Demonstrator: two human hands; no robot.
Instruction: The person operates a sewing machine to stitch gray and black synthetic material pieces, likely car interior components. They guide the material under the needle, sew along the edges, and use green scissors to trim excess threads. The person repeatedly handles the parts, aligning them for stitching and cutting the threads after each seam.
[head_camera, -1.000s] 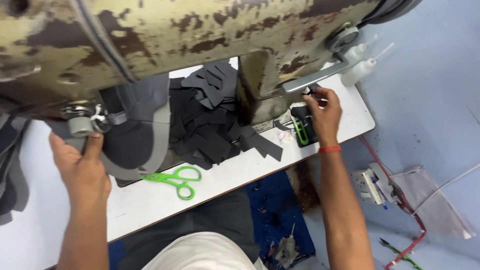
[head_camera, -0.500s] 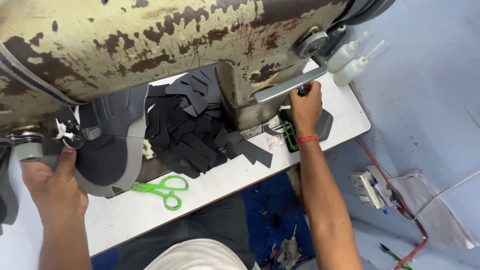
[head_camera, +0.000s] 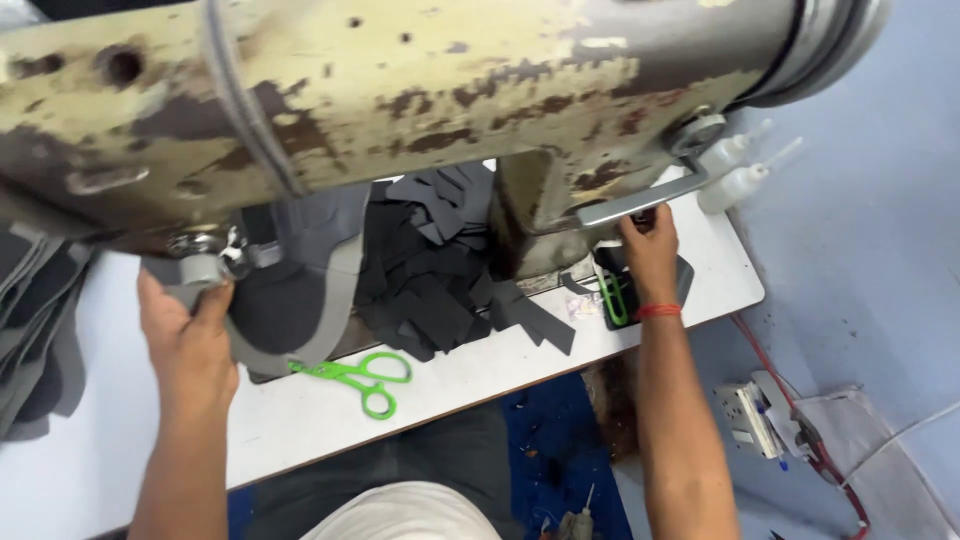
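Note:
A big worn cream sewing machine (head_camera: 420, 90) fills the upper half of the head view. My left hand (head_camera: 185, 335) presses on a dark grey fabric piece with a lighter grey edge (head_camera: 300, 300), right below the metal presser foot (head_camera: 205, 262). My right hand (head_camera: 650, 250) reaches to the machine's right end and grips a small dark part under the metal lever (head_camera: 640, 203). A red band sits on that wrist.
A pile of black fabric cut-outs (head_camera: 440, 270) lies on the white table (head_camera: 470, 375). Green-handled scissors (head_camera: 355, 375) rest near the front edge, a green tool (head_camera: 612, 300) by my right hand. Grey pieces (head_camera: 40, 330) are stacked at left, two white squeeze bottles (head_camera: 735, 170) at right.
The view has shifted, so the machine and table sit further right in frame. My left hand has stayed on the grey piece under the foot. My right hand has stayed at the machine's right end.

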